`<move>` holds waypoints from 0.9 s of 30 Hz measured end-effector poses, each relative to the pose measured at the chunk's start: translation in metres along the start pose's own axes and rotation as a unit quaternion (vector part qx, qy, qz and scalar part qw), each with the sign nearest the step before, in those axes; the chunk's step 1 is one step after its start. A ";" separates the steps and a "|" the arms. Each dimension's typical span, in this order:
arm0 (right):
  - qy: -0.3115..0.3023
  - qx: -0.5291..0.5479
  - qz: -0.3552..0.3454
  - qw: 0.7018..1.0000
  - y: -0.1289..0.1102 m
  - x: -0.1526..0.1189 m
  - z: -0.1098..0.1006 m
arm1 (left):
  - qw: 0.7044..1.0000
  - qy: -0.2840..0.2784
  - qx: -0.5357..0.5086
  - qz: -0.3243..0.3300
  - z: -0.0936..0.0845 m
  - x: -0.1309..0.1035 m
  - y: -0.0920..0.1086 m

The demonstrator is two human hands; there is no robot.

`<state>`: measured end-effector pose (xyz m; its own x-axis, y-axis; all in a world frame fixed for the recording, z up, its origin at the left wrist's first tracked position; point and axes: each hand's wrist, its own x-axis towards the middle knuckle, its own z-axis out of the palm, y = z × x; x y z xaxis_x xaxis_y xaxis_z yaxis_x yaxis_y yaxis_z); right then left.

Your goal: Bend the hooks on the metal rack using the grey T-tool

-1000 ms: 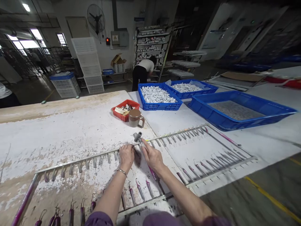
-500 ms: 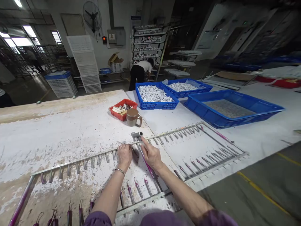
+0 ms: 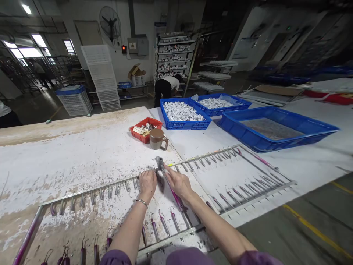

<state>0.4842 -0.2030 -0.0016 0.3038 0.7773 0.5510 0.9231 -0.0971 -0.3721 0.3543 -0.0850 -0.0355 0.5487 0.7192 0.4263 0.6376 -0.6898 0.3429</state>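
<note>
A long metal frame (image 3: pixel 91 189) with rows of hooks lies across the worktable. My left hand (image 3: pixel 148 183) is on its far rail near the middle, fingers bent together; what they grip is hidden. Just to the right, my right hand (image 3: pixel 178 181) has its fingers closed at the same joint, beside a short grey tube fitting (image 3: pixel 159 162) that stands up from the rail. A purple-stained crossbar (image 3: pixel 176 198) runs from this joint toward me, under my right hand. Purple-stained hooks (image 3: pixel 154 226) line the near rail.
Beyond the frame stand a brown mug (image 3: pixel 156 139) and a red basket (image 3: pixel 143 129) of scraps. Two blue trays (image 3: pixel 187 126) of small white pieces and a larger blue tray (image 3: pixel 278 141) sit at the back right. A person (image 3: pixel 165 86) bends by a rack (image 3: pixel 173 55).
The grey tube fitting has turned from lying sideways, its open end to the right, to a more upright position. My right hand's fingers have drawn down slightly beside it.
</note>
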 end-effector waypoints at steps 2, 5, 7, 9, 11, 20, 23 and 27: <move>0.047 0.032 0.008 0.998 -0.001 0.001 -0.003 | 1.000 -0.005 0.001 0.008 -0.002 0.000 0.000; 0.055 0.033 0.001 0.998 0.000 0.002 -0.002 | 1.000 -0.011 0.004 0.015 -0.004 0.000 0.000; 0.002 0.003 -0.003 1.000 0.001 0.001 0.002 | 1.000 -0.010 0.009 0.015 -0.004 0.000 0.000; -0.032 -0.013 0.000 0.999 0.002 0.001 0.003 | 1.000 -0.006 0.011 0.017 -0.003 -0.001 0.000; -0.003 0.002 0.003 1.000 0.002 0.001 0.000 | 1.000 -0.004 0.010 0.014 -0.002 -0.001 0.000; -0.008 -0.028 0.017 0.999 0.002 -0.001 0.005 | 1.000 -0.006 0.011 0.013 -0.001 0.000 -0.003; 0.047 0.012 0.026 0.998 0.002 0.000 -0.002 | 1.000 -0.005 0.016 0.019 -0.001 -0.001 -0.003; 0.027 0.010 0.017 0.999 0.003 -0.001 0.001 | 1.000 -0.007 0.016 0.017 -0.003 -0.001 -0.002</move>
<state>0.4860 -0.2036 -0.0044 0.3480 0.7384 0.5776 0.9074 -0.1103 -0.4056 0.3514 -0.0848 -0.0343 0.5779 0.6960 0.4261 0.6345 -0.7116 0.3017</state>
